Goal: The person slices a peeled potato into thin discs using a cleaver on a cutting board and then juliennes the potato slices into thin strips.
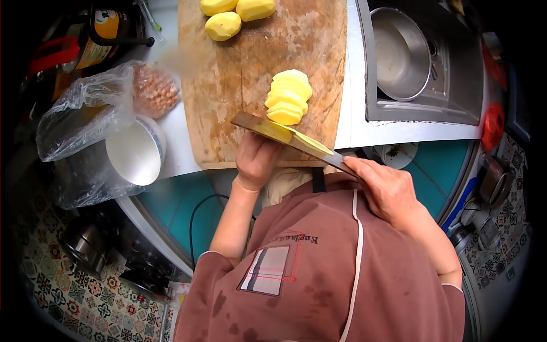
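My right hand (384, 185) is closed round the handle of a wide knife (259, 125), whose blade slants across the board's near edge. A thin yellow slice (312, 142) clings along the blade. Close behind the blade is my left hand (255, 159), its fingers curled and pressed together; the blade hides their tips and anything they hold. Beyond the blade, a row of overlapping peeled potato slices (289, 96) lies on the wooden cutting board (219, 105). Three whole peeled potatoes (223, 26) sit at the board's far left.
Left of the board are a bag of pinkish-brown nuts or beans (154, 90), a white bowl (135, 151) and clear plastic bags (74, 122). To the right, a metal pot (399, 54) stands in the sink (461, 105). Bottles (105, 28) stand at the far left.
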